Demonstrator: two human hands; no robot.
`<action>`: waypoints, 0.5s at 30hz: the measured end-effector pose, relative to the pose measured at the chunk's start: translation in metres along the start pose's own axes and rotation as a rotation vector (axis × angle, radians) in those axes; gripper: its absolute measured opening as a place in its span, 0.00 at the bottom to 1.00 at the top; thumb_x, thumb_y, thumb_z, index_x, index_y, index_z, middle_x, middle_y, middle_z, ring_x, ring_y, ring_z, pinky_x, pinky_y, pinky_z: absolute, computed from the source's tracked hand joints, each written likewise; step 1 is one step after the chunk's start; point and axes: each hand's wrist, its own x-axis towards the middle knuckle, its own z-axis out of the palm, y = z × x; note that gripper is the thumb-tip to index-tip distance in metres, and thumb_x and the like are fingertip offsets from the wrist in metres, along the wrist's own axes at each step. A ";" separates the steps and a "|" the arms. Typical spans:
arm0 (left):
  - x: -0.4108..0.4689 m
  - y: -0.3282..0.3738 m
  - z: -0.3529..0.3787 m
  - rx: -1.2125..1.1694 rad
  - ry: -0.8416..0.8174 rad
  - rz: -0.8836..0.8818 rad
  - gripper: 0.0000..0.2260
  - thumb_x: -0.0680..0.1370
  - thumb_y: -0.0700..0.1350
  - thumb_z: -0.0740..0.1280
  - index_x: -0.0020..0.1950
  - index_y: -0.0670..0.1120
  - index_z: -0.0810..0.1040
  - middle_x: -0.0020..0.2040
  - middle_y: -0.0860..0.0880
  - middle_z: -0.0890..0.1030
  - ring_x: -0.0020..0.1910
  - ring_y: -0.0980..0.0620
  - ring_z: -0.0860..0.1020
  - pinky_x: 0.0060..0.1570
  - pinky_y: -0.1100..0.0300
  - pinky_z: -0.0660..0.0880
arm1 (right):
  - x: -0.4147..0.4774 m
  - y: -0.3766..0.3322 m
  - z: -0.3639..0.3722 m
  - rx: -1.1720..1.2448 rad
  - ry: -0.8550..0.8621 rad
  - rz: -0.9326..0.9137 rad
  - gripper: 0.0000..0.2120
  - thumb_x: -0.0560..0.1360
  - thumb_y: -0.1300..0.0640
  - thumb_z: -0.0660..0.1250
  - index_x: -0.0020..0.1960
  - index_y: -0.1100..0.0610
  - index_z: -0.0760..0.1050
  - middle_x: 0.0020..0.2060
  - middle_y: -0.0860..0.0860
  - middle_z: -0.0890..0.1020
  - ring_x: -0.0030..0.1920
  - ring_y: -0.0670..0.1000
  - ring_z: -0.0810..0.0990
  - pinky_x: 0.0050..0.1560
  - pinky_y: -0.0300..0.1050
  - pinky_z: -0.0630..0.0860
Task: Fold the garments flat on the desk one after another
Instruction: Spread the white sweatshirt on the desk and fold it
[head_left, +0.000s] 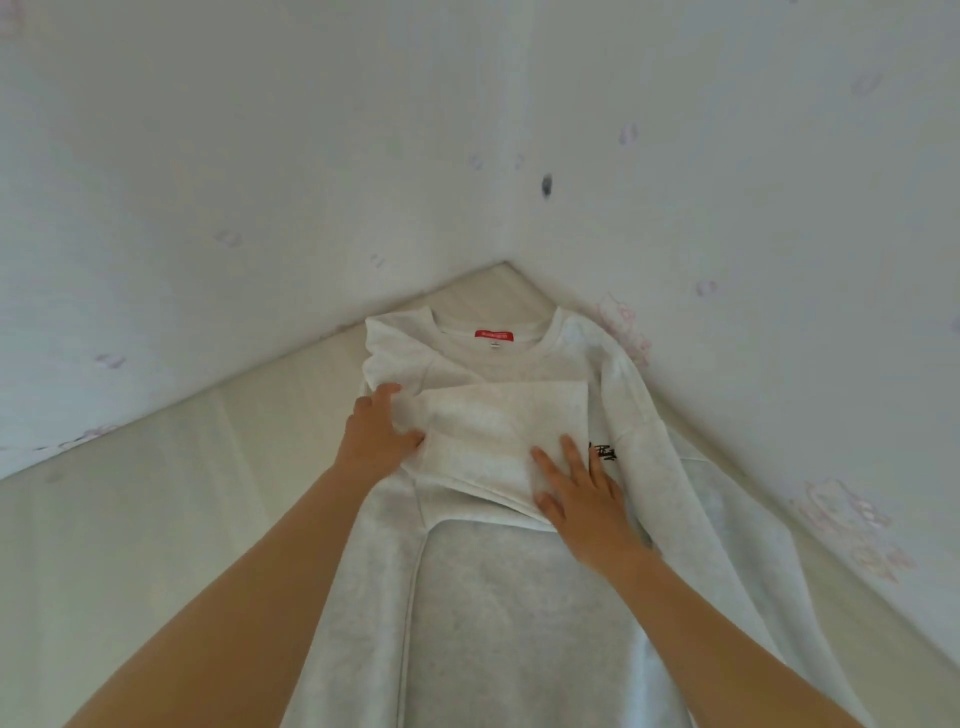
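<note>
Two hands work the pale grey sweatshirt (483, 597), which is spread on the surface (130, 519) with its hem nearest. The right hand (584, 493) lies flat, fingers spread, on the folded-in sleeve (498, 426). Best to keep that pressure while the left hand (376, 434) squares the shoulder crease; I cannot tell whether it pinches or merely presses. Farther off, a red neck label (492, 335) shows near the wall corner.

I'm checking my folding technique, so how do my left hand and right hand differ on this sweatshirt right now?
The left hand curls fingers and thumb round the fold at the side of the sweatshirt; the right hand lies flat, fingers straight and spread. The left hand is at the garment's edge, the right hand nearer its middle, beside the black print. Both touch the folded-over panel.
</note>
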 end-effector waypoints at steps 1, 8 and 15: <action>0.002 -0.004 0.005 0.074 -0.020 0.011 0.28 0.74 0.49 0.71 0.71 0.52 0.65 0.67 0.42 0.67 0.64 0.41 0.69 0.61 0.49 0.70 | -0.005 0.000 0.000 -0.012 -0.003 0.004 0.27 0.81 0.41 0.46 0.76 0.37 0.37 0.77 0.46 0.35 0.77 0.55 0.35 0.75 0.52 0.44; -0.007 -0.027 0.003 -0.038 0.161 0.016 0.18 0.78 0.37 0.60 0.68 0.48 0.71 0.62 0.42 0.72 0.62 0.41 0.69 0.67 0.49 0.64 | -0.011 -0.022 -0.030 -0.067 0.118 0.025 0.20 0.81 0.50 0.56 0.72 0.44 0.62 0.73 0.48 0.59 0.75 0.52 0.52 0.72 0.51 0.55; 0.005 -0.050 -0.017 -0.222 0.155 -0.172 0.19 0.77 0.40 0.65 0.68 0.43 0.70 0.62 0.43 0.74 0.53 0.48 0.76 0.56 0.54 0.74 | 0.059 -0.090 -0.078 0.356 0.172 -0.210 0.15 0.80 0.57 0.59 0.66 0.54 0.71 0.64 0.48 0.72 0.66 0.48 0.70 0.64 0.39 0.65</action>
